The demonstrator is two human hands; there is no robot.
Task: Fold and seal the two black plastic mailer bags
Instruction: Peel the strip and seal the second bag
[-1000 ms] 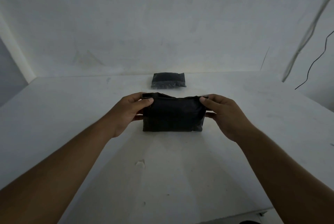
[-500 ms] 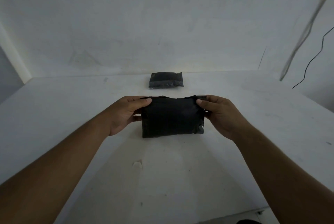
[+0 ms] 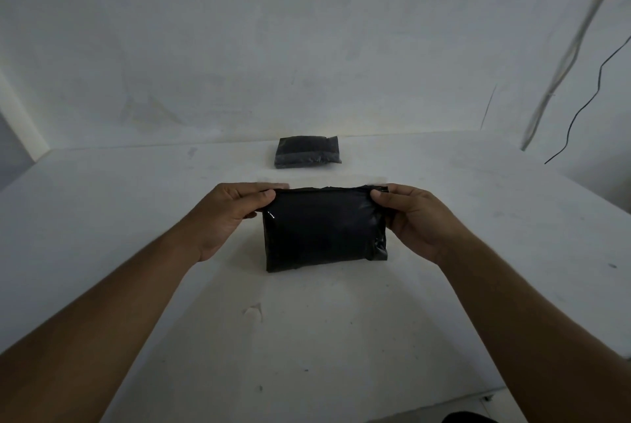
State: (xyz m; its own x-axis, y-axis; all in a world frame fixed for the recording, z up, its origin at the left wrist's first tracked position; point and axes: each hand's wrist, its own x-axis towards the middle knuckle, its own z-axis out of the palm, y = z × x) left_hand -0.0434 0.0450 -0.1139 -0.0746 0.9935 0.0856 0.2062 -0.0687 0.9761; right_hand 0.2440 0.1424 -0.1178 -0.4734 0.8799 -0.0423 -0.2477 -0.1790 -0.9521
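Observation:
A stuffed black mailer bag (image 3: 324, 228) stands in the middle of the white table, its glossy face towards me and slightly tilted. My left hand (image 3: 228, 214) pinches its top left corner between thumb and fingers. My right hand (image 3: 413, 218) pinches the top right corner the same way. A second black mailer bag (image 3: 307, 151), folded into a flat packet, lies further back near the wall, apart from both hands.
The white table (image 3: 307, 337) runs back to a white wall. Pale cables (image 3: 573, 47) and a thin black wire (image 3: 594, 95) hang at the right. The table's front right edge (image 3: 478, 395) shows near the bottom.
The held bag has been lifted and tilted a little, its lower right corner rising off the table. Both hands kept their grip on the top corners.

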